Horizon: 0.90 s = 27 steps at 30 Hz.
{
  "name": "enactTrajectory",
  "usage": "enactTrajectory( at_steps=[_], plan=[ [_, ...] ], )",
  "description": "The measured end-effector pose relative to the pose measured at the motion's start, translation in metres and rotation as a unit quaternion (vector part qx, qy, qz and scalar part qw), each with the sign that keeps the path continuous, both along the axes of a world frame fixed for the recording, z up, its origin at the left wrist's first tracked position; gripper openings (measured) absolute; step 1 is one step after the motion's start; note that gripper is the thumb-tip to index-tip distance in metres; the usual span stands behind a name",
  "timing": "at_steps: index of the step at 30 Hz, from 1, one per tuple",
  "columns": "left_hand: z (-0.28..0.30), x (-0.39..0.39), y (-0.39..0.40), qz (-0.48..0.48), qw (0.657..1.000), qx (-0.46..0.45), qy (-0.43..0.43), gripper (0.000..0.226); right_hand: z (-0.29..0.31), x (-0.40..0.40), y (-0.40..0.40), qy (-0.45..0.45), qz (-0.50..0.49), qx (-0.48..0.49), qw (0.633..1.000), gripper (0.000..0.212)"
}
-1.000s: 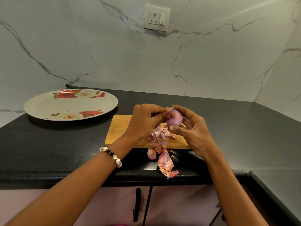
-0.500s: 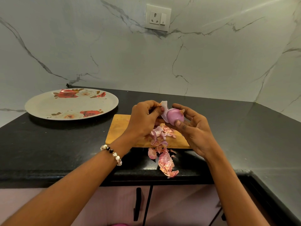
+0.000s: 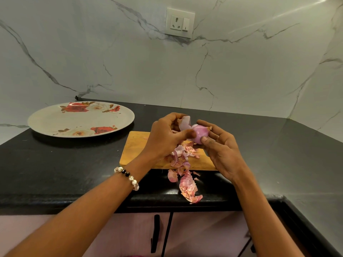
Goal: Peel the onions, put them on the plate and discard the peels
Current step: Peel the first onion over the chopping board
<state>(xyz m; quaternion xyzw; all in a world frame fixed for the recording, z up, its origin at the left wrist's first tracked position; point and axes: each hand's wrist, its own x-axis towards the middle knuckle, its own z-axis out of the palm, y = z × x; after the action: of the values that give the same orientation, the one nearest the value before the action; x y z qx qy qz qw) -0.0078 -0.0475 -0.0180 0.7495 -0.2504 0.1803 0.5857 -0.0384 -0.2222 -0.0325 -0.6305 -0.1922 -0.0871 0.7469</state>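
On a kitchen counter (image 3: pixel 55 173), a cutting board (image 3: pixel 135 151) lies at centre, with a plate (image 3: pixel 46 121) well apart at its 10 o'clock, near the back wall (image 3: pixel 130 67). A person's left hand (image 3: pixel 167 138) and right hand (image 3: pixel 220 147) meet above the board's far edge, the onion (image 3: pixel 199 133) held between them, left hand at its 9 o'clock, right at its 4 o'clock. A peel strip (image 3: pixel 184 124) stands up at the onion's 10 o'clock. Loose peels (image 3: pixel 183 156) trail from the board toward 6 o'clock, over its near edge to the counter's front lip. A wall socket (image 3: pixel 180 23) sits at 12 o'clock above the hands; cabinet doors (image 3: pixel 204 236) lie below the counter.
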Motion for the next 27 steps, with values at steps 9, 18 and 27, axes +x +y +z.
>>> enactTrajectory(
  at_steps=[9, 18, 27],
  plan=[
    [0.0006, 0.0002, 0.0025, 0.001, 1.0, -0.024, 0.012, 0.023, -0.0019, 0.0009, 0.0008, -0.041, -0.064, -0.083, 0.994, 0.052],
    [0.0072, -0.0044, 0.0047, -0.049, 0.987, -0.12, 0.095, 0.026, 0.0005, -0.0004, 0.0004, 0.02, 0.043, 0.042, 0.998, 0.082],
    [0.0052, -0.0035, 0.0048, -0.028, 0.997, -0.067, 0.039, 0.031, 0.0039, 0.0017, 0.0035, 0.048, -0.001, 0.106, 0.993, 0.053]
  ],
)
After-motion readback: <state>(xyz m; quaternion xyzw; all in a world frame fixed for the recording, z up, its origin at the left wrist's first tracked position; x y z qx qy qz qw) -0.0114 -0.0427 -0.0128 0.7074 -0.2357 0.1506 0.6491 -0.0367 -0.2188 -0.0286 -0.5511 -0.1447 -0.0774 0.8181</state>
